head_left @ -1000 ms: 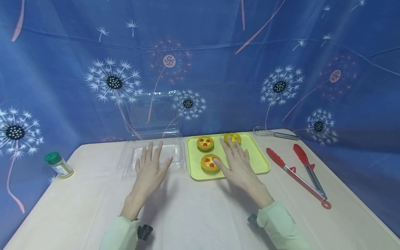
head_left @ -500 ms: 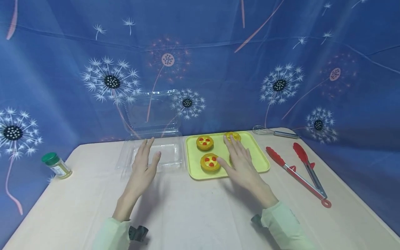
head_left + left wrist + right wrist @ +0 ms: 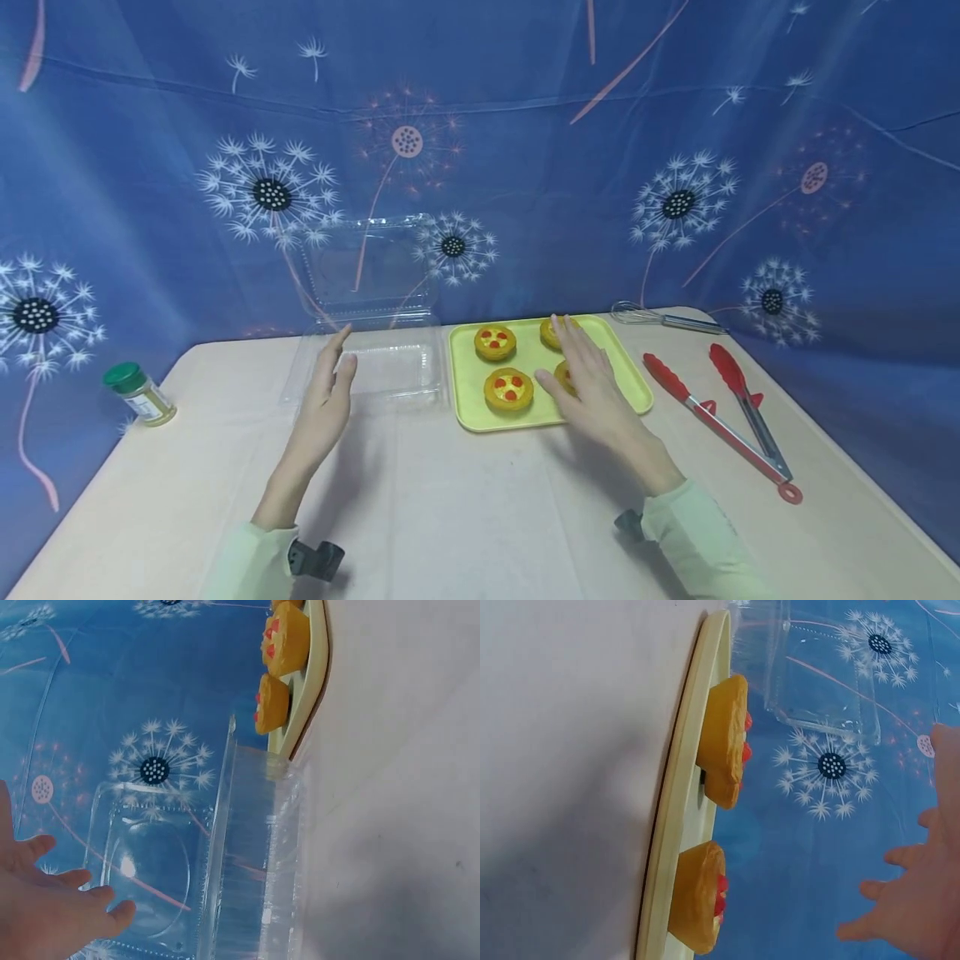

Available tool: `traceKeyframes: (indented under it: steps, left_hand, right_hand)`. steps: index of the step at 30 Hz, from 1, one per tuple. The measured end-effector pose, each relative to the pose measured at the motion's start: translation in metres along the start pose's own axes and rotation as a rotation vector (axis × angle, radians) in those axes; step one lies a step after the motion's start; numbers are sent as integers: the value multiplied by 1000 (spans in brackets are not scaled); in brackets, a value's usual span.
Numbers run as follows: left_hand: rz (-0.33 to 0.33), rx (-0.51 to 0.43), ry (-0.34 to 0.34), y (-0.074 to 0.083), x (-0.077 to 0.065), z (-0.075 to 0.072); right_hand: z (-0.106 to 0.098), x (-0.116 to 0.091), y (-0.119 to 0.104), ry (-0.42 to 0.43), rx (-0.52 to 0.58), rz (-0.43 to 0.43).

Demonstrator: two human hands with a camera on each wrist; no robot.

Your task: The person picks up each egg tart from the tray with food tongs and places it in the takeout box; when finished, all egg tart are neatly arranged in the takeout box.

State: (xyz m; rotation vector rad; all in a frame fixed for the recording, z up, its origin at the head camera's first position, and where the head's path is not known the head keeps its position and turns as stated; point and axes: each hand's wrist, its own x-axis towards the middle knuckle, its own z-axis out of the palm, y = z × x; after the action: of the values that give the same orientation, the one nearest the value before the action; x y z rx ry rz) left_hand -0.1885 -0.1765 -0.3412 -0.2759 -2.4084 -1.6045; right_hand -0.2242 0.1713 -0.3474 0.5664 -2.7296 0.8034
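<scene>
Standing at the counter's (image 3: 465, 508) left edge: one green-capped jar (image 3: 142, 396). Left grip (image 3: 322, 408): fingers straight, thumb apart, holding nothing, near one clear container (image 3: 397, 371), lid raised. Next, one yellow tray (image 3: 618, 367) bearing four tarts (image 3: 508, 389). Right grip (image 3: 596, 396) above it: fingers extended, empty. One whisk (image 3: 667, 320), back edge; one pair of tongs (image 3: 731, 439), spread, right. Moving room between grips, before tray.

Both sleeves (image 3: 251, 562) are pale mint green, with dark devices (image 3: 317, 561) beside the cuffs (image 3: 666, 503).
</scene>
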Motion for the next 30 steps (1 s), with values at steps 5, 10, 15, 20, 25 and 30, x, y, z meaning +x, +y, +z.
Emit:
traceKeyframes:
  steps: [5, 10, 15, 20, 25, 30]
  left_hand:
    - [-51, -66, 16, 1, -2, -10]
    - [-70, -169, 36, -1, -3, -16]
    - [-73, -276, 32, -1, 0, -21]
    - [-103, -405, 49, 1, 0, -27]
    - [-88, -434, 73, -3, -3, -34]
    - [-80, -470, 112, -9, -5, -40]
  right_hand:
    - [-5, 1, 3, 13, 15, -23]
    - [-10, 0, 7, 22, 23, -38]
    - [-16, -2, 13, 10, 78, -26]
    - [-20, -1, 17, -10, 140, -41]
    - [-23, -3, 23, 1, 146, -56]
    - [-28, -6, 29, 6, 160, -27]
